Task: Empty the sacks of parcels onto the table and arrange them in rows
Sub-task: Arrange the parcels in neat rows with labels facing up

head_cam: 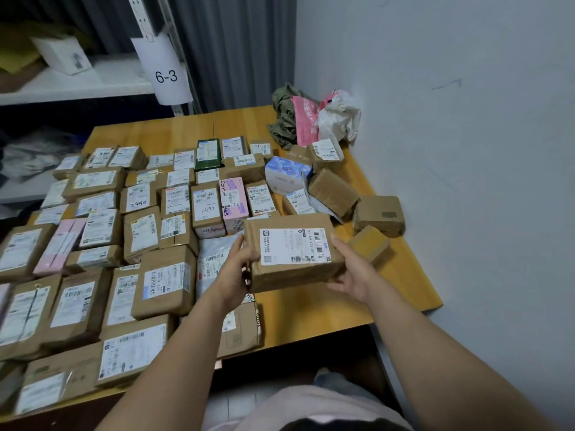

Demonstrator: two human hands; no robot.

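- Two grips were on one brown parcel [292, 253]: the left grip [236, 272] clasped its left end with the thumb on top, and the right grip [354, 272] cupped its right end from below, fingers curled round the edge.
- That parcel hung label-up over the near right part of the worktop [311, 306], just beside the last column of the rows.
- And what a spread: rows of parcels [165, 284] packed the left and middle of the worktop edge to edge, most with white labels facing up, two marked 2490 by hand.
- A pink box [233, 200] and a dark green box [208, 154] sat among the brown ones.
- Beyond the held parcel, loose parcels [333, 191] lay at odd angles by the wall, with a blue and white box [286, 177] among them and a small brown box [368, 244] just behind the right grip.
- At the far right corner sat a crumpled heap: an olive sack [284, 119], a pink bag [306, 119] and a white bag [339, 116], all touching.
- The worktop was yellow wood, bare along its far edge and near right.
- A pale wall [451, 119] closed the right side and a grey curtain [236, 48] hung behind.
- On the left, a shelf [77, 85] carried a white box [62, 54], with a tag [166, 76] reading 6-3 on its post.
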